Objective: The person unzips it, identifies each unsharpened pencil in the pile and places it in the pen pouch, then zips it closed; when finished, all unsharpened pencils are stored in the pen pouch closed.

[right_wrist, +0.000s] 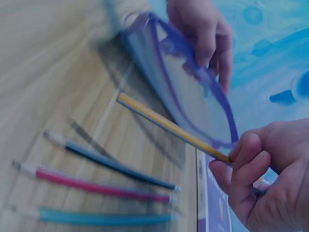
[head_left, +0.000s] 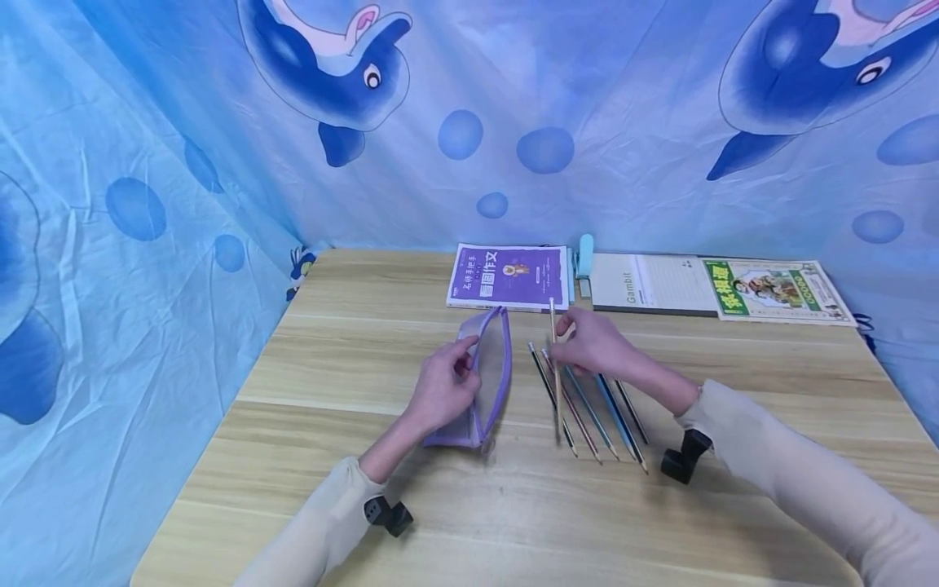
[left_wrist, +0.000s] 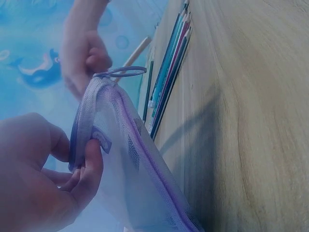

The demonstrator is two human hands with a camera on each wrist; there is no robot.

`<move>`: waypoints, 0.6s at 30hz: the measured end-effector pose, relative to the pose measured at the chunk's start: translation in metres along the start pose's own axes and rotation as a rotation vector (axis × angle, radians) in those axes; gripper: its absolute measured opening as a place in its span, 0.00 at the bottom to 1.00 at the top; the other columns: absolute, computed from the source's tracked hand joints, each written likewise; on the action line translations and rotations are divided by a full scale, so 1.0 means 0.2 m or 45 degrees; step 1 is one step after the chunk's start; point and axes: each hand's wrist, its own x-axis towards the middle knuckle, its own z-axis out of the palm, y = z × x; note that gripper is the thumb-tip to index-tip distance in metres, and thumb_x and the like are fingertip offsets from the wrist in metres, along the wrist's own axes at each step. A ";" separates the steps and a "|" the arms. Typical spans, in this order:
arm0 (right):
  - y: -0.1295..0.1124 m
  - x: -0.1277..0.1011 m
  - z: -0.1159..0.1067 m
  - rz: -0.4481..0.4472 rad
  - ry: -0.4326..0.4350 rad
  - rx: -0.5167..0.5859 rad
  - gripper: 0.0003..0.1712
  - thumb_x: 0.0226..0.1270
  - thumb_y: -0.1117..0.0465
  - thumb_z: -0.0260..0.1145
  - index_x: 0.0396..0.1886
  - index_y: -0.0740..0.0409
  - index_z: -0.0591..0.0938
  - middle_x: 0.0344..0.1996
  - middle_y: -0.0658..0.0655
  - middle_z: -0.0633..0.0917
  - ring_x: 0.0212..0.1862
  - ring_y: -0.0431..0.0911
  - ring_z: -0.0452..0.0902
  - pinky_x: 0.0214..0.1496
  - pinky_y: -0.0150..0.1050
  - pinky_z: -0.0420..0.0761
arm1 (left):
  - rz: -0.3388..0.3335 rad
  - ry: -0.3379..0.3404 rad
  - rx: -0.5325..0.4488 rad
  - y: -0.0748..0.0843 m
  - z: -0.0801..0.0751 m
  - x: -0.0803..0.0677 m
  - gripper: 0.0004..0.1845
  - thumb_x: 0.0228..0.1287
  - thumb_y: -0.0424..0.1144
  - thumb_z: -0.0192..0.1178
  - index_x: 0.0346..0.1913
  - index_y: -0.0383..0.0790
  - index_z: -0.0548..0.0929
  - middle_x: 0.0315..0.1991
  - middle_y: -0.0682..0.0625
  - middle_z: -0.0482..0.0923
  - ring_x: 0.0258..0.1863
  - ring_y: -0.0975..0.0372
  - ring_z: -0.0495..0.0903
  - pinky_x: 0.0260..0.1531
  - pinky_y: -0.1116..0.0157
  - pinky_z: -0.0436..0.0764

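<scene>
My left hand (head_left: 443, 385) pinches the edge of a mesh pencil case (left_wrist: 120, 121) with purple trim. The case stands with its mouth (head_left: 506, 377) spread toward the right. A yellow pencil (right_wrist: 164, 123) is held near one end by the thumb and fingers of my right hand (head_left: 592, 341). In the head view that pencil stands nearly lengthwise, just right of the case. Below and beside the right hand lie several pencils, among them a red pencil (right_wrist: 101, 185), a dark pencil (right_wrist: 111, 162) and a light-blue pencil (right_wrist: 106, 217).
Along the table's back edge lie a purple book (head_left: 513, 277), a white notebook (head_left: 660, 285) and a green-and-white booklet (head_left: 781, 289). A light-blue object (head_left: 584, 257) stands between book and notebook. Behind them hangs a blue curtain (head_left: 411, 196) with sea-animal prints.
</scene>
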 end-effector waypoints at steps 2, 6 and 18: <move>-0.03 0.00 0.01 0.035 -0.007 0.098 0.20 0.59 0.62 0.65 0.49 0.63 0.71 0.17 0.56 0.80 0.14 0.43 0.71 0.14 0.31 0.67 | 0.000 0.000 -0.004 0.00 0.00 0.00 0.31 0.50 0.21 0.60 0.62 0.22 0.75 0.33 0.46 0.78 0.33 0.58 0.78 0.36 0.64 0.83; -0.09 0.01 0.04 0.056 -0.018 0.337 0.20 0.62 0.64 0.64 0.51 0.64 0.70 0.23 0.57 0.84 0.14 0.41 0.71 0.13 0.30 0.66 | 0.009 0.001 -0.003 0.00 0.00 0.00 0.30 0.50 0.21 0.60 0.62 0.22 0.75 0.33 0.46 0.78 0.32 0.58 0.78 0.36 0.64 0.83; -0.16 0.06 0.19 0.035 0.032 0.594 0.19 0.64 0.66 0.65 0.51 0.65 0.69 0.30 0.60 0.87 0.16 0.41 0.72 0.14 0.31 0.69 | -0.026 0.009 0.001 0.01 -0.01 -0.01 0.31 0.49 0.22 0.60 0.62 0.23 0.76 0.33 0.47 0.78 0.32 0.59 0.78 0.37 0.63 0.82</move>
